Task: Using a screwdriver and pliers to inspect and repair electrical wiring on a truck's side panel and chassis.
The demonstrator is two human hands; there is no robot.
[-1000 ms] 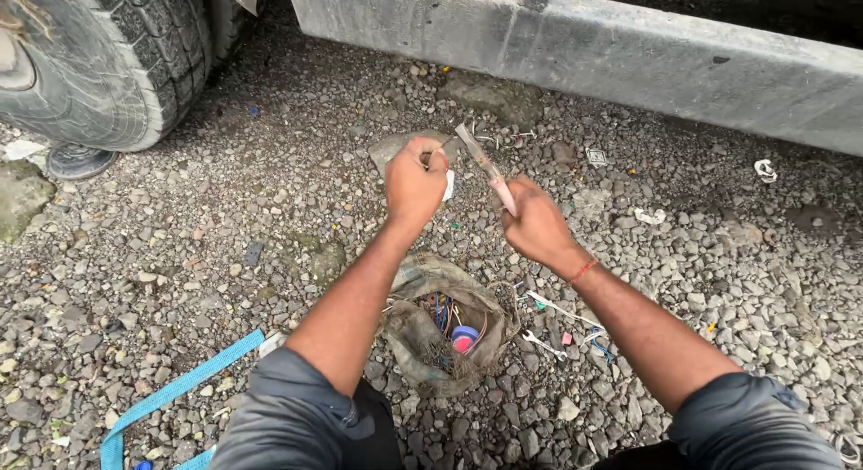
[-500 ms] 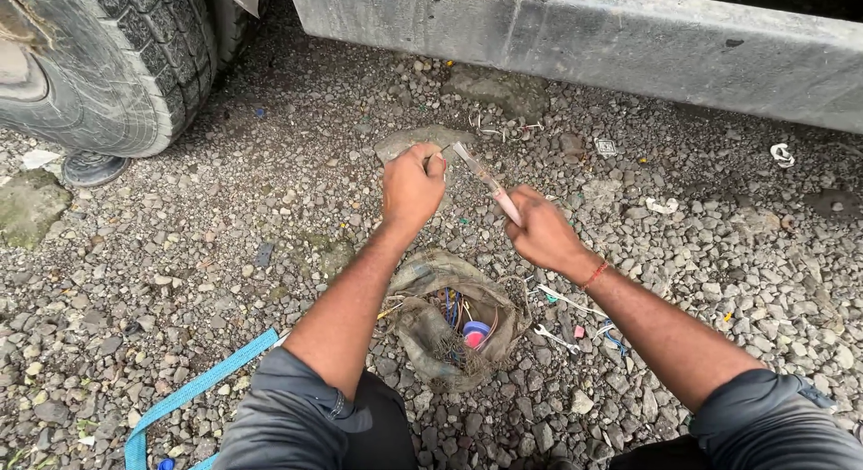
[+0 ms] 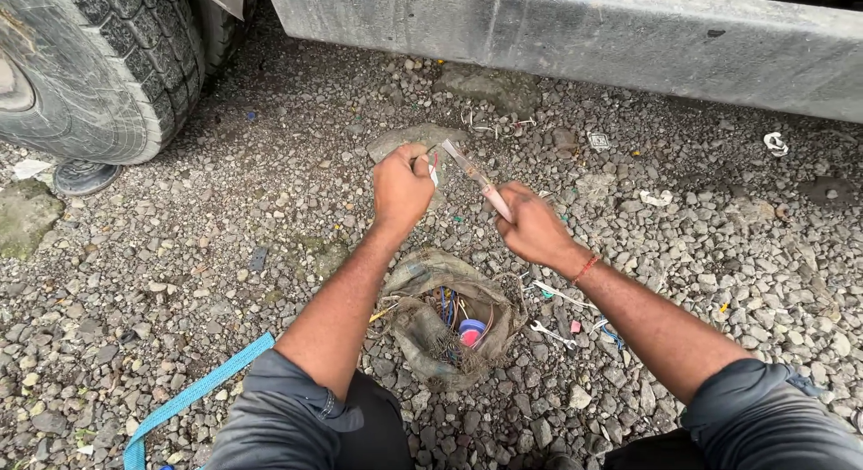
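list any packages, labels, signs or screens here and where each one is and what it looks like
No signs or screens.
Scrap of wrapper: on the gravel below the concrete beam, small, square, pale with dark print.
Crumpled white scrap: gravel at far right, possibly packaging.
Worn cloth bag: between the forearms, grey-brown, open, holding wires and a blue-and-pink cap.

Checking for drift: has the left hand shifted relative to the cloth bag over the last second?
No. The left hand stays just above the cloth bag, still beside the right hand.
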